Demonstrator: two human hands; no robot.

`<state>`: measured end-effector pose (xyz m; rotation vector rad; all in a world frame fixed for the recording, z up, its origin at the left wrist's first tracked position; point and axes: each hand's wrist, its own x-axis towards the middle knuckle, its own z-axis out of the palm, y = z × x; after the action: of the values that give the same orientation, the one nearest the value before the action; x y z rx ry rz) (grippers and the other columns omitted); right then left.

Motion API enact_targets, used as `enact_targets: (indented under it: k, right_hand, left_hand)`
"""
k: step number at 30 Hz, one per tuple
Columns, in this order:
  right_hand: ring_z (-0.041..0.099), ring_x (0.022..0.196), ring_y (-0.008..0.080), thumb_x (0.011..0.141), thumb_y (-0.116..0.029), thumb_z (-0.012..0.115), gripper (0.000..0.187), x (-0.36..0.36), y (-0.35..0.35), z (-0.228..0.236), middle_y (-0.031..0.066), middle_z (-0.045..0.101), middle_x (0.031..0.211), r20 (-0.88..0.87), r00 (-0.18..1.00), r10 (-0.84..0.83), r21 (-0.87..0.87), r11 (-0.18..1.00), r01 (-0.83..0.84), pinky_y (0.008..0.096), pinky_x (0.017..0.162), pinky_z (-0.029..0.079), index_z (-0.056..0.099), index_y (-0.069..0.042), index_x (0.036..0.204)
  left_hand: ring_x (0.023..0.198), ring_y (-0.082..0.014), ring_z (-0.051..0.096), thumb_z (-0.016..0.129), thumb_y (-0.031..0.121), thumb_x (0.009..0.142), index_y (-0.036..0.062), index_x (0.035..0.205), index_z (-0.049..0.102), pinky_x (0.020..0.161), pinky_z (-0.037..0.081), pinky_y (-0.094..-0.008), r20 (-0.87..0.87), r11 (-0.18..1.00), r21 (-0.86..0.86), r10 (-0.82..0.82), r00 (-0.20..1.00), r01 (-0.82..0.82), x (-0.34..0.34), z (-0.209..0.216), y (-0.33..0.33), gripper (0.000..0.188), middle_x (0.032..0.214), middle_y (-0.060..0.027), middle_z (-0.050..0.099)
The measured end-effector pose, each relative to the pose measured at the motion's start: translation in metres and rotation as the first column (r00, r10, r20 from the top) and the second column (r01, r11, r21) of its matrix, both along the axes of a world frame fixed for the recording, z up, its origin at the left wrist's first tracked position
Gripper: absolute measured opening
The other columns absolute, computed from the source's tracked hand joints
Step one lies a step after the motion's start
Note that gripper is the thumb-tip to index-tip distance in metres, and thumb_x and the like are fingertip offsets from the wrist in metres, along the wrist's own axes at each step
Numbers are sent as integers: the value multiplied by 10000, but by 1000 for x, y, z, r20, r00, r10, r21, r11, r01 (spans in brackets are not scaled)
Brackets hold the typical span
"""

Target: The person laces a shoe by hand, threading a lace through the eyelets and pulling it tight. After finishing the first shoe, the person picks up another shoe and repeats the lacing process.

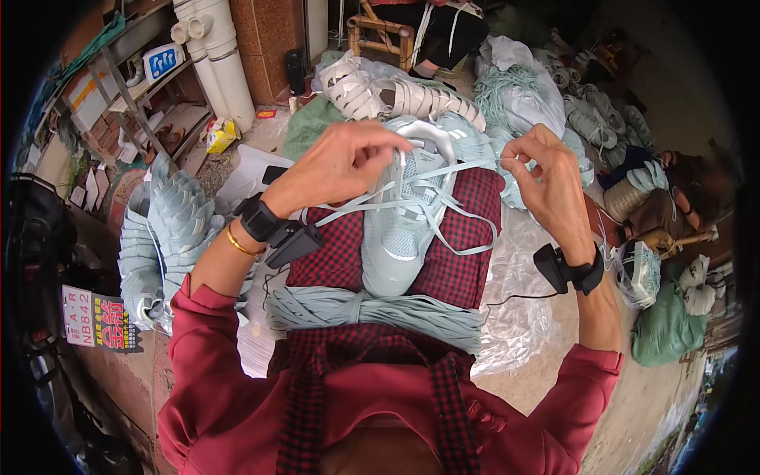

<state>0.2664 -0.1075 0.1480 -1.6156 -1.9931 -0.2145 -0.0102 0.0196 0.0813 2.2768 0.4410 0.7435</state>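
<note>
A pale blue-green sneaker (393, 237) lies on my lap over a red-and-black checked cloth (467, 265), its toe toward me. Its shoelace (427, 198) is partly threaded, with loose loops hanging over the right side. My left hand (344, 162) is at the left eyelet edge, thumb and fingers closed; what they pinch there is hidden. Off to the right of the shoe, my right hand (546, 174) pinches the lace, which stretches from the eyelets to its fingertips. Nearer my body, a tied bundle of matching laces (372, 310) rests across my lap.
Stacked pale blue shoes (170, 237) stand at the left. Beyond my lap sit beige shoes (400, 99) and a white bag (507, 87) with laces. Clear plastic sheeting (518, 317) and a green sack (671, 328) lie right. Another person (435, 32) sits at the far side.
</note>
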Motion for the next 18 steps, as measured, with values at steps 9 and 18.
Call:
enact_targets:
  k: [9,18]
  right_hand:
    - [618,677,157,732,-37,821,234,-40,-54,20,43,654,813,-397,843,363,39,924,-379,275,594,478,723,-17,944]
    - [646,681,230,854,-118,794,204,-31,-117,17,128,702,857,-824,142,548,113,404,-908,305,584,503,726,39,965]
  left_hand:
    - [769,-97,610,622,113,970,8,1021,709,658,496,-250,80,984,-90,-147,986,154,33,30,-33,146,905,-61,694]
    - [747,-106,596,544,217,1051,-15,1161,656,724,486,-249,290,772,-630,131,948,86,6,-48,7,280,817,-8,633]
